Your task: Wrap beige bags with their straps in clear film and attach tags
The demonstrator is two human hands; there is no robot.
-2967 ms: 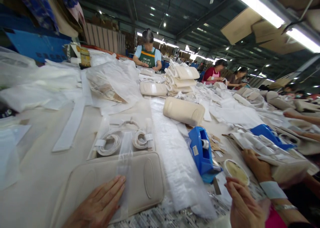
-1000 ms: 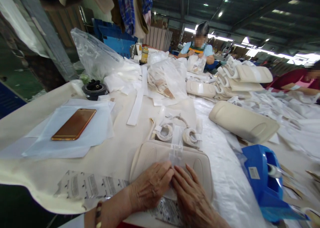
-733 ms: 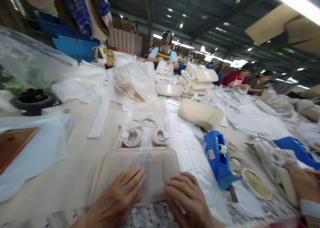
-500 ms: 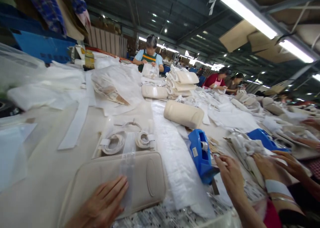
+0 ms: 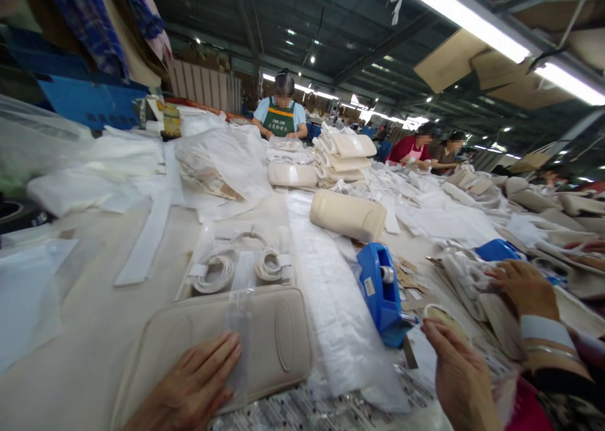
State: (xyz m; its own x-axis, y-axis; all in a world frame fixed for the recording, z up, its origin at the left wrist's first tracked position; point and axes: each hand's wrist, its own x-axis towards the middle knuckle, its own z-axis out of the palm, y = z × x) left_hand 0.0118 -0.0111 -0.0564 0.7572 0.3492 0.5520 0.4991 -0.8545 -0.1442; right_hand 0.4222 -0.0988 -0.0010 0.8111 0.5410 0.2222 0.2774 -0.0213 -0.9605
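Note:
My left hand (image 5: 193, 380) lies flat on a beige padded bag (image 5: 271, 343), its fingers stretched out. A clear tape strip (image 5: 241, 298) runs over the bag's top edge onto the clear-wrapped part behind it, where coiled cream straps (image 5: 217, 275) lie. To the right, my right hand (image 5: 458, 365) pinches at a round, pale-rimmed thing (image 5: 444, 317), perhaps tape; I cannot make out its kind. Just left of that hand stands a blue tape dispenser (image 5: 380, 298). Between bag and dispenser lies a stack of clear plastic bags (image 5: 331, 292).
A co-worker's hand (image 5: 524, 286) with a white cuff works close on my right, by another blue dispenser (image 5: 498, 250). Ahead are a rolled beige piece (image 5: 347, 215) and stacked beige bags (image 5: 347, 147). Plastic sheets (image 5: 222, 160) lie left. Other people work farther back.
My right hand has drawn back right and down, away from the dispenser, with the round thing at its fingertips. The co-worker's hand has moved up and right. My left hand stays put.

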